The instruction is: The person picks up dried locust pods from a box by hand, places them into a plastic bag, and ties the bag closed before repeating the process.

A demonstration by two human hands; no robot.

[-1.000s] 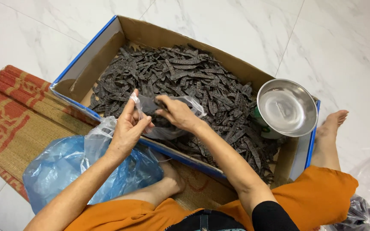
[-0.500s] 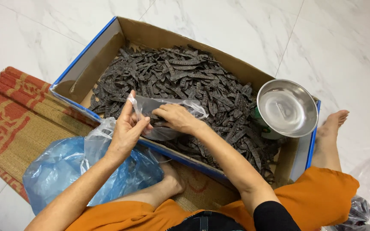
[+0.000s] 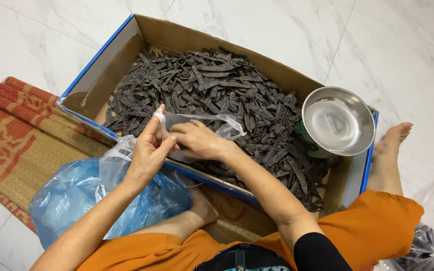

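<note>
A cardboard box point(image 3: 121, 55) with blue edges lies on the floor, filled with several dark dried pods point(image 3: 217, 90). Over its near edge I hold a small clear plastic bag point(image 3: 212, 123). My left hand point(image 3: 149, 148) pinches the bag's rim between thumb and fingers. My right hand point(image 3: 199, 140) grips the bag's other side, fingers curled at its mouth. Whether pods are inside the bag I cannot tell.
A shiny steel bowl point(image 3: 338, 120) rests on the box's right corner. A blue plastic bag point(image 3: 81, 193) lies by my left leg on a red and tan woven mat point(image 3: 16, 140). Another clear bag with dark pods point(image 3: 428, 241) sits at far right. My bare foot point(image 3: 395, 138) rests on white marble floor.
My right hand has drawn back toward my left hand, from reaching into the bag to holding its mouth. The view shifted slightly.
</note>
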